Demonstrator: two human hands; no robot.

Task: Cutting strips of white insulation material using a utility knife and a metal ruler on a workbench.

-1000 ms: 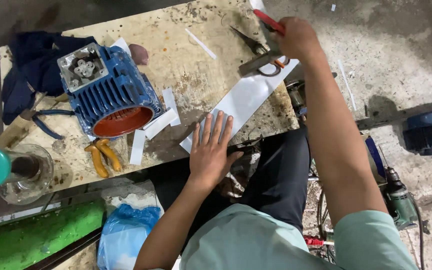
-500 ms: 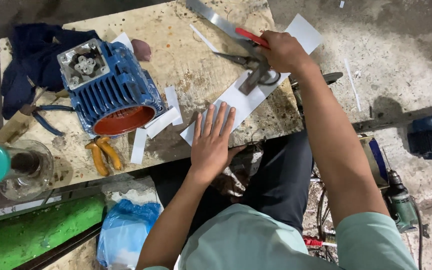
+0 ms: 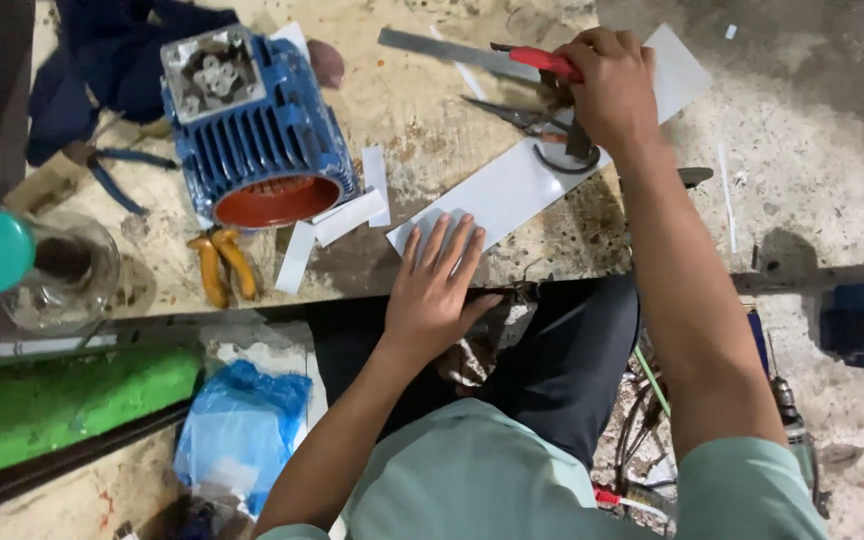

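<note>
Left hand [image 3: 432, 290] flat, fingers spread, pinning white sheet [image 3: 522, 180] near end; right hand [image 3: 612, 90] fisted on red-handled tool [image 3: 542, 62] over far end.

You are looking down on a worn, stained wooden workbench [image 3: 432, 110] with a chipped front edge, standing on a rough grey concrete floor [image 3: 812, 130] littered with small white scraps. To the bench's lower left lies a green surface [image 3: 52, 410] beside a crumpled blue plastic bag [image 3: 242, 420]. Light is dim and even, the upper left corner falling into shadow.
</note>
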